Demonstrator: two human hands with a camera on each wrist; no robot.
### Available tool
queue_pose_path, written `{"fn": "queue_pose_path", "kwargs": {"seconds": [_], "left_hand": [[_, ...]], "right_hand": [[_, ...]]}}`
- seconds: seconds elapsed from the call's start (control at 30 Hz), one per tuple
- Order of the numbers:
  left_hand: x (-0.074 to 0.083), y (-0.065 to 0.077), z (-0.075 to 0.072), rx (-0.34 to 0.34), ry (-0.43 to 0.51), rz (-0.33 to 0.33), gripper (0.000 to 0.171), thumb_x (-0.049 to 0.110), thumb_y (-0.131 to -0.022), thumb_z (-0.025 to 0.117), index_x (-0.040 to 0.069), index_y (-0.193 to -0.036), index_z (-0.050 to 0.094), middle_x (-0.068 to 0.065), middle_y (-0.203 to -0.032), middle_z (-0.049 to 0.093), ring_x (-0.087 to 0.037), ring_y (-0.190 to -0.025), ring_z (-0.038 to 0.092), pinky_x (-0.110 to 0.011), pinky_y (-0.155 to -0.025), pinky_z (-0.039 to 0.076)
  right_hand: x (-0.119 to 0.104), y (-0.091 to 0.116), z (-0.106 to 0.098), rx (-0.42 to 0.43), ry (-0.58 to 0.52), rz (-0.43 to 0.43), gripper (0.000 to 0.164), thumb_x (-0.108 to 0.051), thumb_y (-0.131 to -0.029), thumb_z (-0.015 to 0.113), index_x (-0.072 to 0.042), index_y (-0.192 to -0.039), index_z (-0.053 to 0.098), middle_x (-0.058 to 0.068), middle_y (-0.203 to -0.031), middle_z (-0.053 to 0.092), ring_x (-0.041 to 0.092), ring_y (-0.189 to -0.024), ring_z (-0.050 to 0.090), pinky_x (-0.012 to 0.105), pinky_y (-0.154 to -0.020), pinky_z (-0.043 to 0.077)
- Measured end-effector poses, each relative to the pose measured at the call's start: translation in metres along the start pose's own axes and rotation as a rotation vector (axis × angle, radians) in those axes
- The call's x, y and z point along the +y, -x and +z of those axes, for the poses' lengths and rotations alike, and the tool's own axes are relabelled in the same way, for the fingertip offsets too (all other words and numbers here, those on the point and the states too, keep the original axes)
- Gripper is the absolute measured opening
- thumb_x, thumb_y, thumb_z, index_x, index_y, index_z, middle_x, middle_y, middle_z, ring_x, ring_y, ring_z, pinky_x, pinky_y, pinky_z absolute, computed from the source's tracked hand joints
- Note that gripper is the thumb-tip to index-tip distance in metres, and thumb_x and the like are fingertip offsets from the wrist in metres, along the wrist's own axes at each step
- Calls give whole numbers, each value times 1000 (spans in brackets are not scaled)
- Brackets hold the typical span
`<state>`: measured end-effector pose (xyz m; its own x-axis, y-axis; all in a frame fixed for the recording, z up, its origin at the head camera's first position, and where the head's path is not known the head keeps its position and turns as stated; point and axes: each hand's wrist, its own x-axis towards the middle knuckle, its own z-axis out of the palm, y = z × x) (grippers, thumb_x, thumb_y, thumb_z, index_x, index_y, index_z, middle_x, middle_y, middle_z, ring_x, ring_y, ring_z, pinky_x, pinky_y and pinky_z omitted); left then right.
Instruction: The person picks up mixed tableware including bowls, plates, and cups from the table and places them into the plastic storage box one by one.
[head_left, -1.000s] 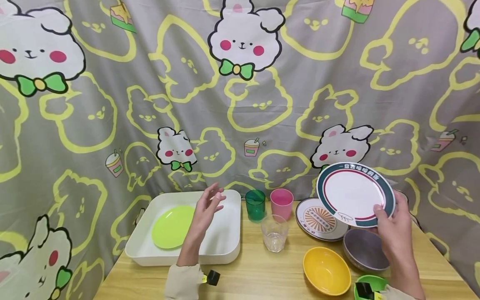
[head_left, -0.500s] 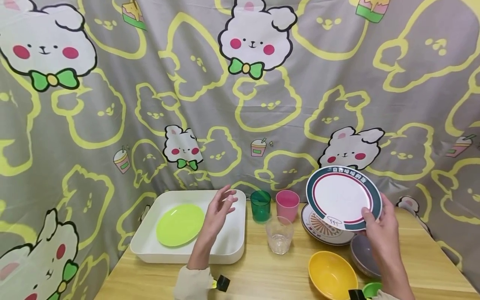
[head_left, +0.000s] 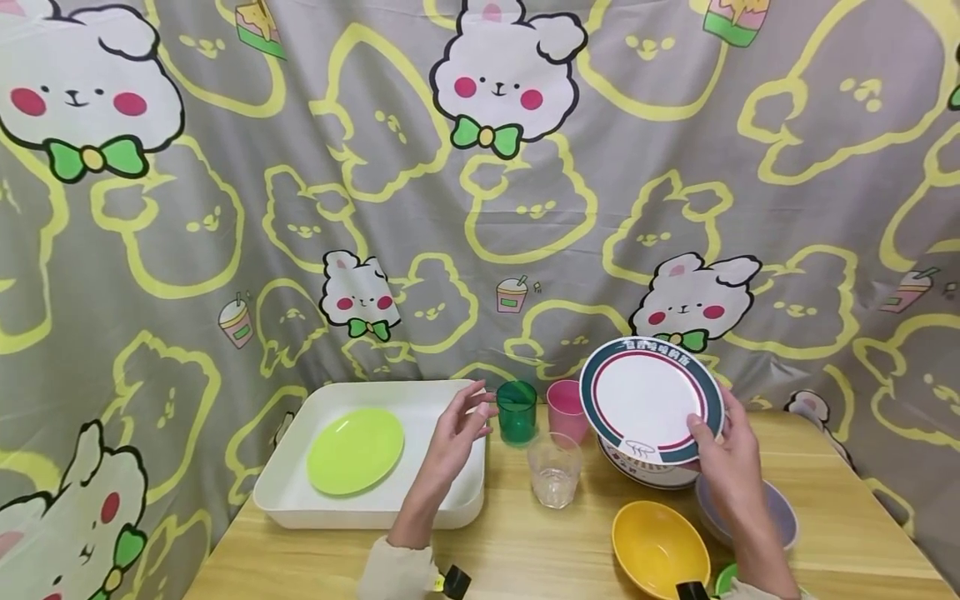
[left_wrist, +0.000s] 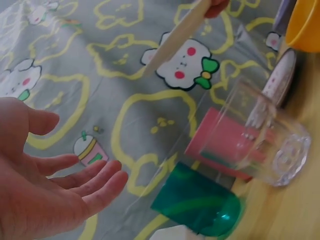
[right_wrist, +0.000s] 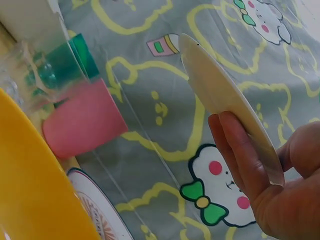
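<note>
My right hand [head_left: 723,454] grips the right edge of a white plate [head_left: 648,400] with a dark green rim and a red ring, thumb on its face and fingers behind. The plate is held tilted in the air above another patterned plate [head_left: 648,475] on the table. In the right wrist view the held plate [right_wrist: 225,95] shows edge-on between thumb and fingers. My left hand [head_left: 453,433] hovers over the right side of a white tray [head_left: 281,508], its fingers relaxed and holding nothing. A lime green plate [head_left: 356,450] lies in that tray.
A green cup [head_left: 517,414], a pink cup [head_left: 566,412] and a clear glass [head_left: 555,475] stand mid-table. At the right are a yellow bowl [head_left: 660,550], a greyish purple bowl [head_left: 780,517] and a partly hidden green bowl [head_left: 726,578]. A patterned curtain [head_left: 420,208] hangs behind.
My right hand has carried the held plate leftward, toward the cups. The left hand has shifted right, to the tray's right side, still holding nothing.
</note>
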<state>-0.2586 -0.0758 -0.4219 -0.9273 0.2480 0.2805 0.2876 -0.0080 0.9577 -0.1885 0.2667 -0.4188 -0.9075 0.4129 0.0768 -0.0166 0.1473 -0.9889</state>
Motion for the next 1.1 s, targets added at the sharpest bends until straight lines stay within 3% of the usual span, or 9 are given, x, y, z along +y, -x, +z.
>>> {"fn": "queue_pose_path", "kwargs": {"seconds": [0.2, 0.5, 0.67, 0.87, 1.1], "left_hand": [[-4, 1, 11, -51, 57, -19, 51, 20, -109, 52, 2, -154, 38, -26, -143, 52, -44, -128, 56, -52, -102, 53], [-11, 2, 24, -116, 166, -59, 59, 22, -109, 53, 6, -159, 27, -27, -147, 46, -46, -132, 52, -45, -98, 57], [-14, 3, 31, -148, 205, -83, 63, 22, -108, 55, 5, -161, 24, -26, -149, 44, -40, -130, 55, -46, -94, 58], [-14, 6, 37, -115, 169, -127, 63, 24, -106, 59, 7, -160, 31, -25, -147, 47, -32, -124, 60, -42, -87, 62], [-15, 6, 35, -85, 89, -167, 62, 20, -102, 65, 8, -156, 39, -20, -144, 53, -26, -111, 66, -38, -79, 63]], "right_hand": [[0, 4, 17, -41, 5, -49, 71, -17, -109, 49, -15, -166, 8, 24, -162, 32, -3, -86, 62, 21, -69, 61], [1, 9, 36, -114, -29, -119, 67, -7, -107, 51, -6, -164, 16, 33, -149, 44, 2, -78, 67, 26, -66, 62], [2, 11, 44, -129, 38, -138, 66, -6, -106, 53, -5, -163, 20, 30, -153, 42, 7, -96, 65, 15, -75, 58], [3, 14, 54, -177, 55, -140, 65, -6, -106, 52, -6, -163, 21, 26, -159, 36, 34, -121, 55, 10, -82, 53], [7, 15, 66, -208, 81, -183, 60, -1, -104, 54, -1, -159, 29, 30, -152, 45, 37, -119, 57, 12, -80, 54]]}}
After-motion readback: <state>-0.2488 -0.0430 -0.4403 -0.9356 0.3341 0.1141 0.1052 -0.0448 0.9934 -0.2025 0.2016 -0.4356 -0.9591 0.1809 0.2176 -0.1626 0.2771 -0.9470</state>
